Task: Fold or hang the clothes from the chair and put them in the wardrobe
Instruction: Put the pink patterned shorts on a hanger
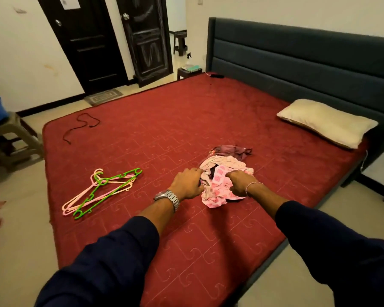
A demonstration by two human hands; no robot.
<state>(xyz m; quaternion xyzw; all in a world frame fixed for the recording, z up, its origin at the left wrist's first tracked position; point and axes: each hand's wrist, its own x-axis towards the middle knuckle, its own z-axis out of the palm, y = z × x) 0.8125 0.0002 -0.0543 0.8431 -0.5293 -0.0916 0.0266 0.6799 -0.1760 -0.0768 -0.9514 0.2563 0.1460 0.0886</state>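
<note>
A crumpled pink-and-white patterned garment lies in a heap on the red mattress. Behind it sits a bunched dark mauve garment. My left hand, with a metal watch at the wrist, grips the left side of the pink heap. My right hand, wearing a thin bracelet, grips the heap's right side with curled fingers. A bundle of plastic hangers, one green and the others pink, lies on the mattress to the left of my hands.
A cream pillow lies by the dark headboard. A black cable curls near the mattress's far left corner. A plastic stool stands on the floor at left. Two dark doors are at the back, with a small side table.
</note>
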